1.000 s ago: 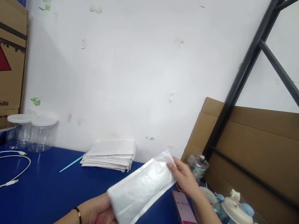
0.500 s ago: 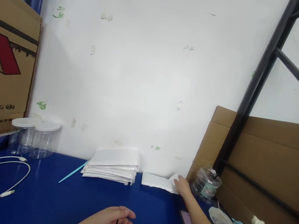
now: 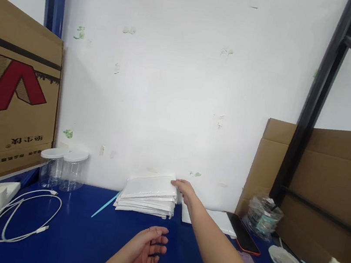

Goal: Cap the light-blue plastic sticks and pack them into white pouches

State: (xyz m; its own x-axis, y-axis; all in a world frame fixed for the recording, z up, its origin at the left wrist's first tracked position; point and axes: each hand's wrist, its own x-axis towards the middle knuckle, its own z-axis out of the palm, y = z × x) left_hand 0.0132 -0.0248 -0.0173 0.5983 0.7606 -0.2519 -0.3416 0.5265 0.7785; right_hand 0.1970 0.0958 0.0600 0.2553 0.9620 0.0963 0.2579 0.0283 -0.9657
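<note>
Head view: white packets (image 3: 148,194) stacked on the blue table (image 3: 80,240).
Probably light, bendy, slick; best pinched by an edge. Right hand (image 3: 184,190) touches the top corner, grip unclear; left hand (image 3: 149,247) loosely curled, empty.

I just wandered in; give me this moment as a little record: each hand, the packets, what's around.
Stack of flat white rectangular packets: uneven, close to the white wall
Right hand: at the top packet's upper right corner; grip unclear
Left hand: half-open, nothing visible in it
Lone flat white packet: right of the stack, partly behind the right forearm
Left of stack: thin teal stick, looped white cable, two clear plastic jars with white lids
Right side: dark phone with orange-red edge, plastic-wrapped container
</note>
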